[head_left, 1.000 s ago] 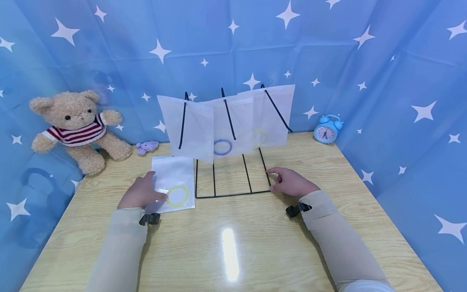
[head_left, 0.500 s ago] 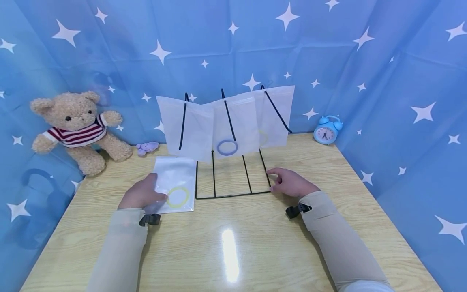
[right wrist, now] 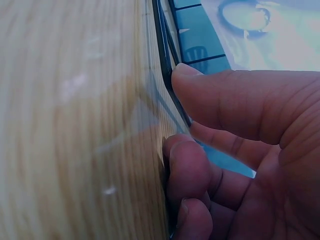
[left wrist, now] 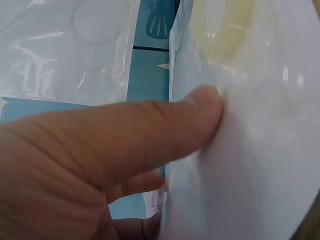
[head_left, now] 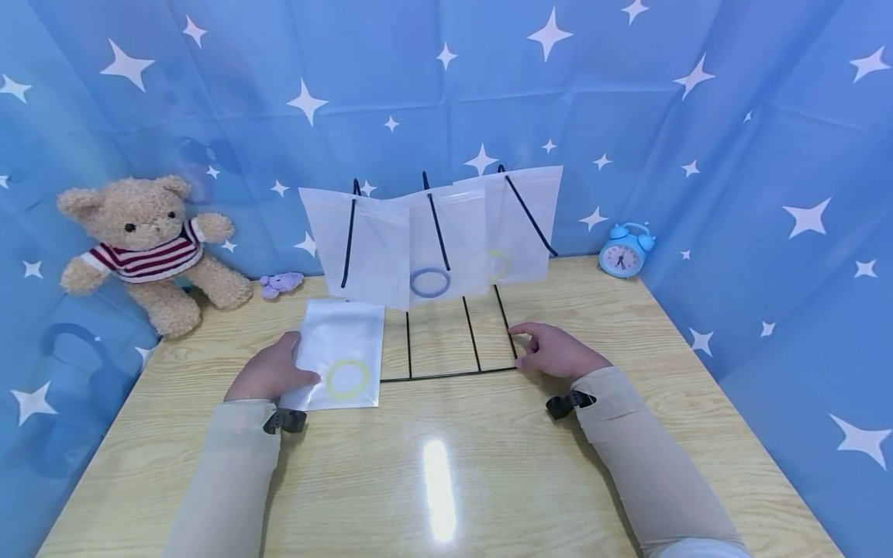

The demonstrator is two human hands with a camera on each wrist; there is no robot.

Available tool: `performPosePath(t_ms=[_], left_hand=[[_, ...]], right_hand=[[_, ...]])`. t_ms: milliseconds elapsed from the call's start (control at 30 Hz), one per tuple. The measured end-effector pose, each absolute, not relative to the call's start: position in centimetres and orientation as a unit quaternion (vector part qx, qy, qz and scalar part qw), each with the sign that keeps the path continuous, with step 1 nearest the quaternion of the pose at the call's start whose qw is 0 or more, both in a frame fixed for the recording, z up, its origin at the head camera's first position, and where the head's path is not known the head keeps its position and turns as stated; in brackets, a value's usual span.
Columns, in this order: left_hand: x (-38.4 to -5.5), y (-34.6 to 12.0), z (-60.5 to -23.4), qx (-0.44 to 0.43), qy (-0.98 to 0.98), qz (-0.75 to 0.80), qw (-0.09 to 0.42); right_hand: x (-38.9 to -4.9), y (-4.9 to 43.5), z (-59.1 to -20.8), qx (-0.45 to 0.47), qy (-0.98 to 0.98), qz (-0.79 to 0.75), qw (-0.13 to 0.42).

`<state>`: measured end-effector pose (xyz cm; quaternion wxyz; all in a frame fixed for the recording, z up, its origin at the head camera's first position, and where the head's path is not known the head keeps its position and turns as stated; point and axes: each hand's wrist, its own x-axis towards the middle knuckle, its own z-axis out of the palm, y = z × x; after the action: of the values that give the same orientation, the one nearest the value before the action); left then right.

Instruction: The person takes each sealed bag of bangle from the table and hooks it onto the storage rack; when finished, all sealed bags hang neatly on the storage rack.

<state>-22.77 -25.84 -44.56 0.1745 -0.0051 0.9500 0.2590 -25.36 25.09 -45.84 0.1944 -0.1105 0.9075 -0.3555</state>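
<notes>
My left hand (head_left: 274, 368) pinches the left edge of a clear-white plastic bag (head_left: 342, 335) with a yellow ring printed on it. In the left wrist view the thumb lies on the bag's front, other fingers behind it. This bag covers the left edge of a black wire rack (head_left: 446, 375). My right hand (head_left: 558, 350) grips the rack's near right corner between thumb and curled fingers. On the rack's prongs hang a left bag (head_left: 377, 260), a middle bag (head_left: 463, 225) with a blue ring, and a right bag (head_left: 533, 225) with a yellow ring.
A teddy bear (head_left: 156, 267) in a striped shirt sits at the back left, with a small purple toy (head_left: 281, 284) beside it. At the back right stands a blue alarm clock (head_left: 622, 256). A starry blue curtain (head_left: 391, 70) borders the wooden table (head_left: 363, 480).
The bag in my left hand has shifted right and now overlaps the rack's left side. The hanging bags sway slightly. My right hand stays at the rack's corner.
</notes>
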Motion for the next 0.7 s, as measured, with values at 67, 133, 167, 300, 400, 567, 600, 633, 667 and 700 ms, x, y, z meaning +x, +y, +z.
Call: performPosePath(t_ms=[67, 133, 167, 300, 400, 567, 600, 633, 667, 700], left_hand=[[-22.8, -25.8, -44.5, -0.002, 0.948, 0.265, 0.178], [-22.8, -25.9, -44.5, 0.003, 0.945, 0.271, 0.182], [-22.9, -25.9, -44.4, 0.007, 0.944, 0.275, 0.183], [-23.0, -26.2, -44.5, 0.031, 0.942, 0.286, 0.173], [-23.1, -26.5, -44.5, 0.052, 0.945, 0.284, 0.156], [-23.3, -26.9, -44.1, 0.047, 0.942, 0.303, 0.135], [-23.3, -26.8, -44.0, 0.041, 0.941, 0.308, 0.132], [-23.4, -26.8, -44.0, 0.032, 0.940, 0.314, 0.131], [-23.4, -26.8, -43.9, 0.025, 0.939, 0.317, 0.129], [-23.5, -26.8, -43.9, 0.019, 0.939, 0.319, 0.126]], right_hand=[[-25.3, 25.1, -45.8, -0.111, 0.907, -0.356, 0.194], [-25.3, 25.1, -45.8, -0.112, 0.907, -0.356, 0.194], [-25.3, 25.1, -45.8, -0.112, 0.907, -0.357, 0.194], [-25.4, 25.1, -45.8, -0.113, 0.907, -0.356, 0.195], [-25.3, 25.1, -45.8, -0.113, 0.907, -0.356, 0.195], [-25.4, 25.1, -45.9, -0.113, 0.908, -0.355, 0.193], [-25.4, 25.2, -45.9, -0.113, 0.908, -0.355, 0.193], [-25.4, 25.2, -45.9, -0.113, 0.908, -0.355, 0.193], [-25.4, 25.2, -45.9, -0.113, 0.908, -0.355, 0.193], [-25.4, 25.2, -46.0, -0.113, 0.908, -0.354, 0.193]])
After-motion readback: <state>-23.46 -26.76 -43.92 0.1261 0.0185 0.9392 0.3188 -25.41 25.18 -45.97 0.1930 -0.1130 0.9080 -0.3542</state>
